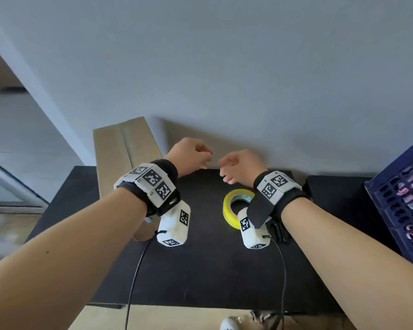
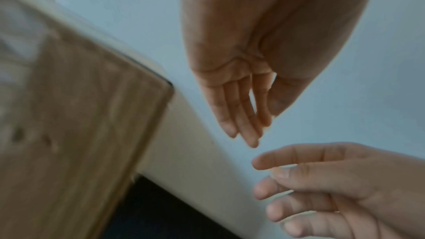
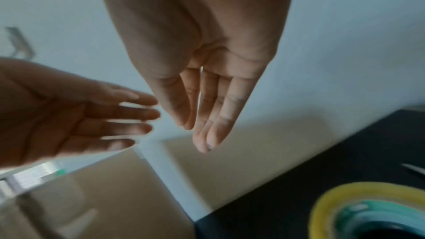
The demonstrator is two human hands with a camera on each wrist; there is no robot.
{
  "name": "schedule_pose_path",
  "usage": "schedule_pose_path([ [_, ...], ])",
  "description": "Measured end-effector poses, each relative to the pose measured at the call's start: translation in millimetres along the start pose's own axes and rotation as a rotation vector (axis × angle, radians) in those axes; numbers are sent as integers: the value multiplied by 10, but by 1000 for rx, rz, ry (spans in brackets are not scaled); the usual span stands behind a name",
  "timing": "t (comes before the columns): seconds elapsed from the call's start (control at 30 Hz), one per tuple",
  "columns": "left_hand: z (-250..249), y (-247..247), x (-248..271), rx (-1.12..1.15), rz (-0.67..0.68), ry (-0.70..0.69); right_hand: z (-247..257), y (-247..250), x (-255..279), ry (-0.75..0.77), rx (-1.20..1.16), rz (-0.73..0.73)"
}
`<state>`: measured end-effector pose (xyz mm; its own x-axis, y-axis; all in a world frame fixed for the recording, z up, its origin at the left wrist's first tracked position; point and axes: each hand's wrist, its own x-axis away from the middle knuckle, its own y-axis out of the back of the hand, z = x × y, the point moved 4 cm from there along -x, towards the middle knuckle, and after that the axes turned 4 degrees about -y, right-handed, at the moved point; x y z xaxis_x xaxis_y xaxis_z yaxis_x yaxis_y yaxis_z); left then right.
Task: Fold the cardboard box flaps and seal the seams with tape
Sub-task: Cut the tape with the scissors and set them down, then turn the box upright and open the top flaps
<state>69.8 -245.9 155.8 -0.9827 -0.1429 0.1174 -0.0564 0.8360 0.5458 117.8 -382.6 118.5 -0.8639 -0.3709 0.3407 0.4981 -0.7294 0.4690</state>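
Note:
A closed brown cardboard box [image 1: 124, 151] stands at the back left of the black table [image 1: 200, 270], against the wall, with a seam running down its top. It shows blurred in the wrist views [image 2: 69, 134] [image 3: 92, 197]. A yellow tape roll [image 1: 234, 206] [image 3: 368, 212] lies flat on the table under my right wrist. My left hand [image 1: 196, 154] [image 2: 241, 106] and right hand [image 1: 234, 167] [image 3: 207, 106] hover side by side above the table's far edge, fingertips nearly meeting. Both have relaxed fingers and hold nothing. The box is just left of my left hand.
A dark blue slotted crate [image 1: 401, 198] fills the right edge of the table. The grey wall [image 1: 224, 79] rises directly behind the hands. Cables hang from both wrist units across the table's front. A small white object [image 1: 229, 325] lies below the front edge.

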Motion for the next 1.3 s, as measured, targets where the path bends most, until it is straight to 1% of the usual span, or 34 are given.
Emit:
schedule_pose_path([
  [0.07,-24,274,95,52,-102,-57,238,-159,5,15,-98,47],
  [0.13,-5,554,198,-8,-224,-86,446,-331,6,23,-141,102],
  [0.17,43,691,239,-49,-283,-86,532,-408,5,44,-109,120],
  [0.23,186,958,342,-87,-394,-46,677,-555,15,104,7,152],
  [0.3,408,1198,447,-91,-483,24,770,-685,24,150,98,185],
  [0.37,623,1393,556,-104,-541,89,827,-793,17,173,182,199],
  [0.4,718,1470,607,-131,-550,123,851,-837,10,181,224,197],
  [0.43,804,1526,656,-165,-536,164,870,-880,2,190,263,195],
  [0.47,891,1562,702,-188,-493,209,887,-923,5,202,299,198],
  [0.5,983,1569,742,-174,-418,255,897,-968,11,216,335,207],
  [0.57,1133,1502,834,-85,-192,330,900,-1055,33,266,429,234],
  [0.6,1170,1455,878,-72,-78,344,901,-1086,49,295,471,244],
  [0.63,1208,1420,905,-83,8,351,908,-1102,58,321,501,245],
  [0.67,1234,1401,920,-107,48,347,914,-1108,62,334,524,244],
  [0.77,1274,1397,908,-183,50,328,934,-1128,80,332,585,253],
  [0.87,1292,1357,874,-216,119,327,967,-1158,121,352,695,207],
  [0.93,1303,1347,873,-178,133,339,988,-1171,126,347,675,199],
  [1.07,1284,1377,866,-237,163,330,946,-1144,68,309,562,288],
  [1.17,1272,1389,868,-227,186,336,927,-1129,34,306,521,318],
  [1.23,1260,1396,870,-261,172,324,935,-1124,33,311,496,317],
  [1.3,1260,1405,871,-229,139,318,955,-1122,57,329,488,278],
])
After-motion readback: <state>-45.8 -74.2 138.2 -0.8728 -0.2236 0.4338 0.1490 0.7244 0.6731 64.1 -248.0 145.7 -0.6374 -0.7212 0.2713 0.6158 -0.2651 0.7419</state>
